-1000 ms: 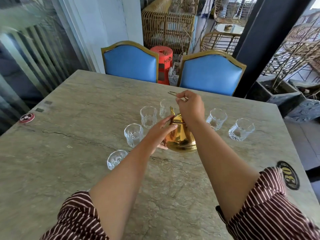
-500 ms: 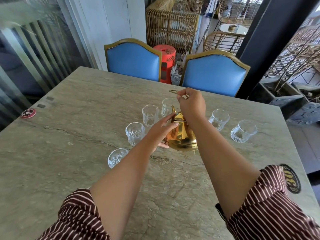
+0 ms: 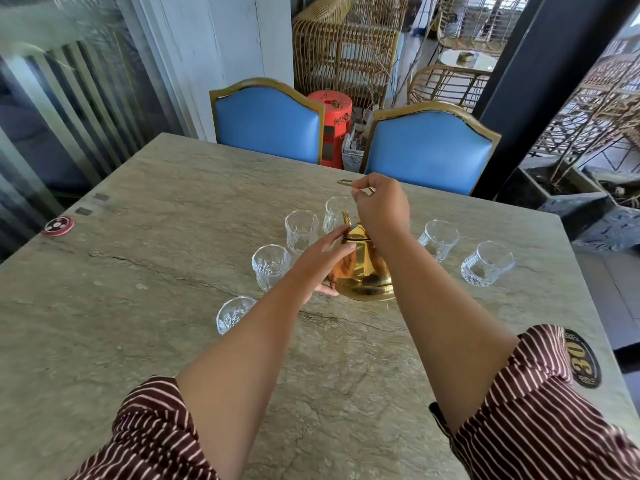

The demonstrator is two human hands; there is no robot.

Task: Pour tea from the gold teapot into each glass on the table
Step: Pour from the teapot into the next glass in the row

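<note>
A gold teapot stands on the stone table, ringed by several clear empty glasses, among them a near-left glass, a left glass and a far-right glass. My right hand is above the pot, fingers closed around its thin raised wire handle. My left hand rests flat against the pot's left side and lid, fingers spread. Part of one glass behind the pot is hidden by my right hand.
Two blue chairs stand at the far edge. A round red coaster lies at the left edge and a black "30" sticker at the right. A cracked seam crosses the tabletop. Rattan furniture and planters stand beyond.
Both hands stay on the teapot almost unmoved. The view has shifted slightly, so the whole scene sits a little lower and to the right in the picture.
</note>
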